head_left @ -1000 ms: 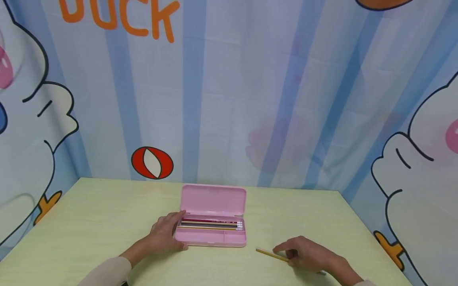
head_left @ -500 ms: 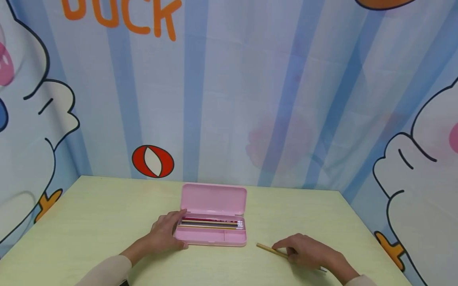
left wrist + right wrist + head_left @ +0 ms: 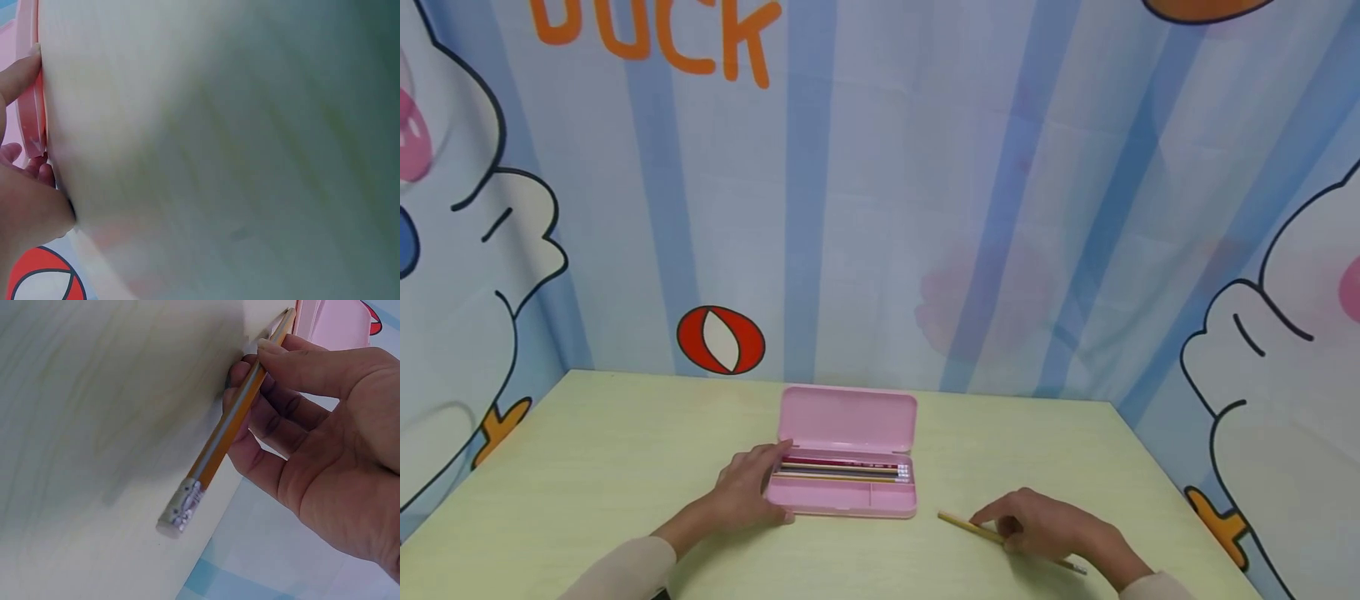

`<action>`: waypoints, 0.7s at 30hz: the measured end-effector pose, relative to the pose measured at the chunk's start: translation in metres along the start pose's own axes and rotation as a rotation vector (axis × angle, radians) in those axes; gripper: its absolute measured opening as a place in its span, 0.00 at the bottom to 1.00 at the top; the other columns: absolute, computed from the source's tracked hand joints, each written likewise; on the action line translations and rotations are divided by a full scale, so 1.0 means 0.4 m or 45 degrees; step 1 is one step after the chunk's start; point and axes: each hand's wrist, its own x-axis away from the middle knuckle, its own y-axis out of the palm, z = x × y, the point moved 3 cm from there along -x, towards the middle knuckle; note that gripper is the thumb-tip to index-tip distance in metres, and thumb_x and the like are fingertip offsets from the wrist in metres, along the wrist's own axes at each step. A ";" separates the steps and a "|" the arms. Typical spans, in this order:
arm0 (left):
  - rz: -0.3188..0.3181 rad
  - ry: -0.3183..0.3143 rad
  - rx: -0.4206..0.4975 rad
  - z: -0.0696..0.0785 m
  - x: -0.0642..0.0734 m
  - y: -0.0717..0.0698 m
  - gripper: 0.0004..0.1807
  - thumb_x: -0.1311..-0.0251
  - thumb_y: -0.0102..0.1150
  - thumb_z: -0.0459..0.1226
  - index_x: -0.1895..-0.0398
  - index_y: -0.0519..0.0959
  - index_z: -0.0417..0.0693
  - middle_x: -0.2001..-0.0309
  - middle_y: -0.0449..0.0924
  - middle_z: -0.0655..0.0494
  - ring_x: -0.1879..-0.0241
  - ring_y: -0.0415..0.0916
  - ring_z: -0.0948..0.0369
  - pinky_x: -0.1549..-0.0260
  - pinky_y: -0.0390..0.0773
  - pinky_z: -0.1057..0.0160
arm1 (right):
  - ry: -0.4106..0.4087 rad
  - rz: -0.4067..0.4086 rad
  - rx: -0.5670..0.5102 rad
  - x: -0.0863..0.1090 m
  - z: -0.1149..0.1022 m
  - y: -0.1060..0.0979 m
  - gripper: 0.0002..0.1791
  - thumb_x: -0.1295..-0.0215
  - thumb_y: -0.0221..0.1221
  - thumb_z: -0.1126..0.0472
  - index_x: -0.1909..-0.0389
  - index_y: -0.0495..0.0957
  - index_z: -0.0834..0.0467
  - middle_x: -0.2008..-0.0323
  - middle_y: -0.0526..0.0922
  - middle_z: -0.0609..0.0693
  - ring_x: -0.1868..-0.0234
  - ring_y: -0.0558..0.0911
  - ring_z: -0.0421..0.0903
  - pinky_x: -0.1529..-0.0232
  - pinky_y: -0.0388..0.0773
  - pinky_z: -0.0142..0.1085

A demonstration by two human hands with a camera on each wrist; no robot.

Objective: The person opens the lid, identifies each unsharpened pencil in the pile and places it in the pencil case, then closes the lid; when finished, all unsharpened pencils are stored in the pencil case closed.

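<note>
A pink pencil case (image 3: 820, 498) lies on the table with its lid (image 3: 848, 419) raised at the back. Several pencils (image 3: 842, 472) sit side by side in its long rear compartment, white ends to the right. My left hand (image 3: 747, 493) grips the left end of the case, thumb at the front and fingers toward the back. To the right of the case, my right hand (image 3: 1041, 523) pinches a yellow pencil (image 3: 957, 522). In the right wrist view the thumb and curled fingers hold this pencil (image 3: 228, 434) near its far part; its metal band and white eraser point toward the camera.
The pale wooden table (image 3: 625, 442) runs back to a blue striped curtain (image 3: 880, 208) printed with cartoon ducks. Between the right hand and the case is a short stretch of tabletop. The table's right edge slopes away beyond the right hand.
The right hand and the yellow pencil have shifted very slightly upward in the view, the pencil's left end rising a little. The left hand keeps its place on the case.
</note>
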 end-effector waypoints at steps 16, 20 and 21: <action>-0.011 -0.038 -0.001 0.000 -0.002 0.004 0.55 0.58 0.80 0.42 0.24 0.61 0.50 0.28 0.63 0.41 0.35 0.60 0.43 0.36 0.59 0.34 | -0.067 0.043 0.083 -0.019 -0.015 -0.013 0.26 0.38 0.57 0.77 0.40 0.80 0.55 0.74 0.78 0.40 0.74 0.67 0.30 0.70 0.68 0.27; -0.011 -0.048 -0.007 0.000 -0.005 0.004 0.55 0.58 0.80 0.42 0.24 0.61 0.50 0.28 0.63 0.42 0.35 0.60 0.43 0.36 0.60 0.33 | -0.106 0.045 0.070 -0.034 -0.028 -0.027 0.25 0.36 0.55 0.77 0.40 0.79 0.57 0.76 0.75 0.41 0.76 0.64 0.31 0.72 0.65 0.28; -0.011 -0.049 -0.009 -0.001 -0.005 0.004 0.55 0.58 0.80 0.42 0.24 0.60 0.50 0.28 0.63 0.42 0.35 0.60 0.43 0.36 0.60 0.34 | -0.102 0.046 0.061 -0.038 -0.030 -0.029 0.25 0.35 0.54 0.77 0.40 0.79 0.57 0.77 0.74 0.41 0.76 0.63 0.31 0.72 0.64 0.28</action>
